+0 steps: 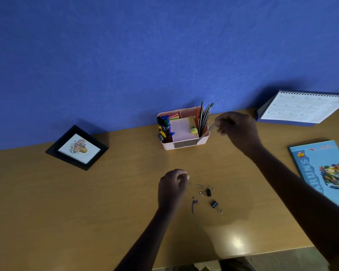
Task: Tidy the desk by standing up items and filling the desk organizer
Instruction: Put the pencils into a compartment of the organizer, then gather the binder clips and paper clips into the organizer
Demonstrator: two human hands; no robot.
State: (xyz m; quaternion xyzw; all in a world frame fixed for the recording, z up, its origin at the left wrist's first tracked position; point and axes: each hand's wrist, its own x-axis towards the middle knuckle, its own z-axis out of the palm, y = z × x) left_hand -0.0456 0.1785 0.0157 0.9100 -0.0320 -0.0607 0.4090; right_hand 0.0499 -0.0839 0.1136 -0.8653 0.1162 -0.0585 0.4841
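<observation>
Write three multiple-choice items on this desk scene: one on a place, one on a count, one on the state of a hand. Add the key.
1. Where is the picture frame relative to the pink organizer?
A) to its left
B) to its right
C) inside it

2. How many black binder clips lie on the desk?
A) one
B) two
C) five

3. What is the right hand doing?
A) resting flat on the desk
B) holding a pencil
C) hanging idle off the desk

Key:
1 A: the frame is toward the desk's left side and the organizer is in the middle by the wall.
2 B: two black clips lie beside the paper clips.
3 B: it pinches the tilted pencil, whose lower end is in the organizer's right compartment.
</observation>
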